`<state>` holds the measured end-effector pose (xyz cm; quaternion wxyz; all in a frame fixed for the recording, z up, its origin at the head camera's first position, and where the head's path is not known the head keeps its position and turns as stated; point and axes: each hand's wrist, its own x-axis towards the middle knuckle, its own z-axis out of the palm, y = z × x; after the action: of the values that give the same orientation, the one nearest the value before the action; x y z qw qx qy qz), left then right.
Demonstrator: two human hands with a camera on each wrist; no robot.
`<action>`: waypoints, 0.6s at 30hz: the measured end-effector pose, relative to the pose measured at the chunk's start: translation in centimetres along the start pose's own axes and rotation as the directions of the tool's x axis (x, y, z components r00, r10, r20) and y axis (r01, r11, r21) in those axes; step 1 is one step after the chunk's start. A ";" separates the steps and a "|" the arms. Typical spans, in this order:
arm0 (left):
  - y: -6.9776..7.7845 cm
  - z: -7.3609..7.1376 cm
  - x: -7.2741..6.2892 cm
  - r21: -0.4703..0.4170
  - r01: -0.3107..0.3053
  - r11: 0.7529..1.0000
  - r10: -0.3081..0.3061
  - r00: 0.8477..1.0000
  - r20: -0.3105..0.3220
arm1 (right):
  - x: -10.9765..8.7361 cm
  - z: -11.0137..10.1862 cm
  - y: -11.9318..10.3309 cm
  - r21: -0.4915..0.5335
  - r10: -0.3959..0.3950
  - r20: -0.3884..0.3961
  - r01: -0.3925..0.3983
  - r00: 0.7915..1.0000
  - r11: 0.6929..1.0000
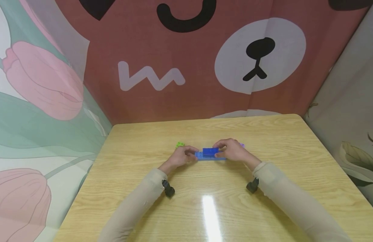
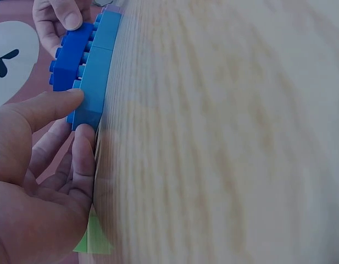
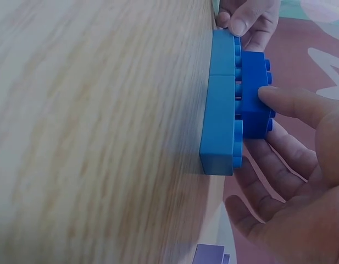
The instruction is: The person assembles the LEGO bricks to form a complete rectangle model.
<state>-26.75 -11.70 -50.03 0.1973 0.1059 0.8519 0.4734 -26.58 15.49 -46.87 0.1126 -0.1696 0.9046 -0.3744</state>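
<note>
Two light blue toy building bricks (image 1: 211, 159) lie end to end on the table, with a seam between them showing in both wrist views. Over that seam, a dark blue brick (image 3: 254, 94) is on top of the row, and light blue studs show in the narrow gap beneath it. My left hand (image 1: 181, 157) pinches the left end of the row, its thumb by the studs. With thumb and fingers on opposite sides, my right hand (image 1: 233, 150) holds the dark blue brick near its right end.
A green brick (image 1: 180, 144) sits just behind my left hand. Beyond my right hand is a purple brick (image 3: 209, 254), partly hidden in the head view. The wooden table (image 1: 138, 141) ends at a printed cloth (image 1: 198, 97) at the back.
</note>
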 end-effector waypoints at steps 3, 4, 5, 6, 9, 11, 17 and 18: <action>0.0 0.0 0.1 -0.002 0.000 1.000 0.000 1.000 0.001 | -0.1 0.0 0.1 0.017 -0.006 0.011 0.005 1.000 1.000; 0.0 0.0 0.1 0.000 -0.001 1.000 0.001 1.000 0.001 | -0.1 0.0 0.1 0.021 -0.007 0.013 0.006 1.000 1.000; 0.0 0.0 0.1 0.001 -0.001 1.000 0.001 1.000 0.001 | -0.1 0.0 0.2 0.024 -0.008 0.015 0.008 1.000 1.000; 0.0 0.0 0.1 0.002 0.000 1.000 0.000 1.000 0.001 | -0.1 0.0 0.2 0.026 -0.009 0.017 0.009 1.000 1.000; 0.0 0.0 0.1 0.007 0.001 1.000 -0.001 1.000 -0.001 | -0.1 0.1 0.2 0.025 -0.014 0.021 0.014 1.000 1.000; 0.0 0.0 0.0 0.010 0.000 1.000 0.000 1.000 -0.002 | -0.1 0.1 0.3 0.025 -0.016 0.022 0.016 1.000 1.000; 0.1 0.1 -0.1 0.014 -0.014 1.000 0.014 1.000 -0.006 | 0.0 0.1 0.3 0.018 -0.021 0.019 0.020 1.000 1.000; 0.1 0.1 -0.1 0.013 -0.016 1.000 0.016 1.000 -0.006 | 0.0 0.1 0.3 0.018 -0.019 0.019 0.018 1.000 1.000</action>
<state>-26.61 -11.63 -49.92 0.1904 0.1126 0.8547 0.4696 -26.55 15.60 -47.16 0.1194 -0.1807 0.8985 -0.3818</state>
